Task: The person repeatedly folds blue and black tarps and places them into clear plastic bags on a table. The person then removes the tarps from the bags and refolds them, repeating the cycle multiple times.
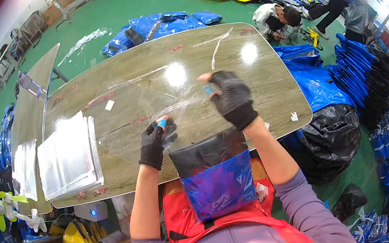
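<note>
A clear plastic bag (126,113) lies on the table in front of me, its outline hard to make out. My left hand (153,143), in a black glove with bare fingertips and a blue wrap on one finger, pinches its near edge. Farther right, my right hand (233,98) is raised above the table. It wears a striped dark glove, with a blue wrap at one fingertip; thumb and forefinger are apart and slightly blurred. Between my forearms, a folded black and blue package (218,179) in glossy film leans over the table's near edge, against my red apron (178,211).
Stacked clear bags (67,155) lie at the wood-patterned table's (242,36) left end. A small green fan (0,205) stands beside them. Blue-black bundles (361,73) crowd the right side; blue packages (153,28) lie beyond the table. Two people are at the far right.
</note>
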`<state>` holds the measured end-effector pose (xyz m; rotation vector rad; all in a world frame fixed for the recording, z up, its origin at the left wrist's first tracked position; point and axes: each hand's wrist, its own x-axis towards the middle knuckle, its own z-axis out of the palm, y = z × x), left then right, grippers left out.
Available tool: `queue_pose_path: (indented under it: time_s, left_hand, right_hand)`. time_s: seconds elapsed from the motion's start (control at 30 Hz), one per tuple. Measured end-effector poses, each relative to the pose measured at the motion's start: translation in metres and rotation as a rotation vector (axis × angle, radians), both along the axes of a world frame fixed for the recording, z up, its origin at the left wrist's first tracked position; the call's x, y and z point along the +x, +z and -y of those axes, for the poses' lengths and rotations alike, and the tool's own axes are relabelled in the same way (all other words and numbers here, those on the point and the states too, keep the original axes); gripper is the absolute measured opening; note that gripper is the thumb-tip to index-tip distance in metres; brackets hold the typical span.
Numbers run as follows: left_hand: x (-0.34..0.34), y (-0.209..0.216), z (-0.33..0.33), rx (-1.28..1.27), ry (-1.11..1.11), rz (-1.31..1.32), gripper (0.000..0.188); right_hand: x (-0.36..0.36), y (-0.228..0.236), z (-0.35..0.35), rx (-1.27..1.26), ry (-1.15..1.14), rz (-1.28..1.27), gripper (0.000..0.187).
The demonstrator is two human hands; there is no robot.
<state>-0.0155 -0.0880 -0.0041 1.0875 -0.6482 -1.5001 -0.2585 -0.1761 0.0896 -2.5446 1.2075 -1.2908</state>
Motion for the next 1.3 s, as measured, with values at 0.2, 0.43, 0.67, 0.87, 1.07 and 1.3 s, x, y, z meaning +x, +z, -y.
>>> queue_pose_path:
  time_s: [0.2,0.43,0.67,0.87,1.07,1.3]
  left_hand:
    - [-0.004,0.020,0.000,-0.222,-0.146,0.058,0.043]
    - [-0.003,0.028,0.000,-0.208,-0.190,0.076,0.047]
    - [-0.011,0.047,0.000,-0.199,-0.207,0.133,0.043]
    - [0.007,0.044,-0.010,-0.078,-0.092,0.007,0.040]
    - [0.032,0.053,-0.003,-0.039,-0.229,0.445,0.048]
    - [0.024,0.055,-0.040,-0.087,-0.248,-0.084,0.044]
  right_hand:
    - [0.067,-0.014,0.007,0.020,0.423,-0.453,0.013]
    - [0.070,0.021,0.023,-0.019,0.567,-0.721,0.012]
    - [0.055,-0.028,0.067,0.177,0.336,-0.715,0.022]
    - [-0.103,0.064,0.169,0.063,-0.754,-0.245,0.026]
    - [-0.118,-0.017,0.058,1.194,0.247,0.262,0.030]
    - [-0.105,-0.007,-0.017,1.408,0.741,0.705,0.051]
